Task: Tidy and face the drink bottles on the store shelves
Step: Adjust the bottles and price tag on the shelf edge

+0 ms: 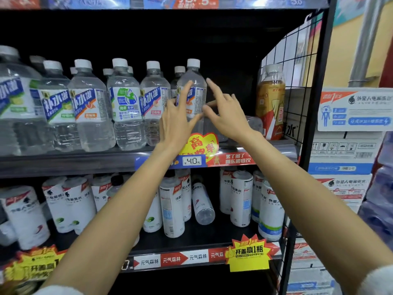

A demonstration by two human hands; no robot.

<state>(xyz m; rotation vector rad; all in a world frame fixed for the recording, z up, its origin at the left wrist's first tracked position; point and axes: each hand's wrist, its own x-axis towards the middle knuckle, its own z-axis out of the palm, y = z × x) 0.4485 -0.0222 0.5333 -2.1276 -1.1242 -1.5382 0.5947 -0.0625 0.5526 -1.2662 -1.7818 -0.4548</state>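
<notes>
A row of clear drink bottles with white caps and blue-white labels stands on the middle shelf (106,161). The rightmost upright one, a clear bottle (194,81), has my left hand (177,120) against its label, fingers spread and touching it from the front left. My right hand (225,111) hovers just right of that bottle with fingers apart, holding nothing. Behind my right hand a clear bottle (254,123) lies on its side. A gold and red bottle (270,101) stands at the shelf's right end.
The lower shelf holds white-sleeved bottles, one tilted bottle (203,204) leaning among them. A black wire grid (297,67) closes the shelf's right side. Cardboard cases (344,145) are stacked to the right. A yellow promo tag (200,145) hangs on the shelf edge.
</notes>
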